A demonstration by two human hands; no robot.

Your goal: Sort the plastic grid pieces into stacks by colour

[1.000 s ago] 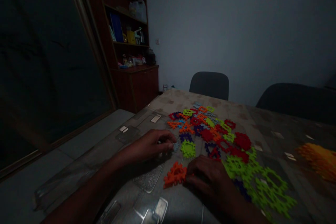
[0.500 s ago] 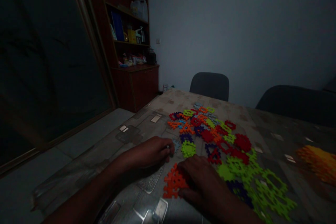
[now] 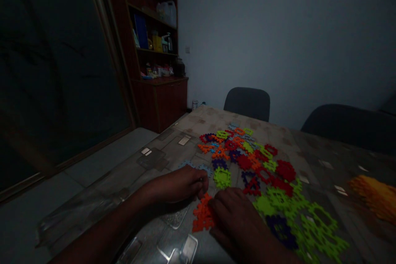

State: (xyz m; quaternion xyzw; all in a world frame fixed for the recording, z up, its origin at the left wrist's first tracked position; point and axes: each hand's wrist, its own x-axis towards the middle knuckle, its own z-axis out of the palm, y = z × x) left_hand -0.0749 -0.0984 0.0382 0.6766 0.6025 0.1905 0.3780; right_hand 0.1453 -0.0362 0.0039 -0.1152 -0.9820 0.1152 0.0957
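Near the table's front edge lies an orange notched interlocking plastic piece (image 3: 201, 218). My right hand (image 3: 237, 216) is closed over its right side, with the fingers bent round the edge. My left hand (image 3: 187, 183) hovers just above the piece's top corner, fingers curled together; whatever is between them is hidden. Light-blue pieces (image 3: 187, 163) show beyond my left knuckles. A lime-green piece (image 3: 222, 177) lies just past the gap between both hands.
Red pieces (image 3: 285, 170), lime-green ones (image 3: 320, 227) and a purple one (image 3: 281, 231) spread across the patterned tablecloth (image 3: 120, 181). An orange-yellow stack (image 3: 375, 196) sits at the right. Grey chairs (image 3: 247, 103) stand behind the table, and a wooden cabinet (image 3: 157, 103) at back left.
My left hand has come down and nearer to the orange piece, uncovering light-blue pieces behind it. My right hand has shifted slightly, covering more of the orange piece's right side.
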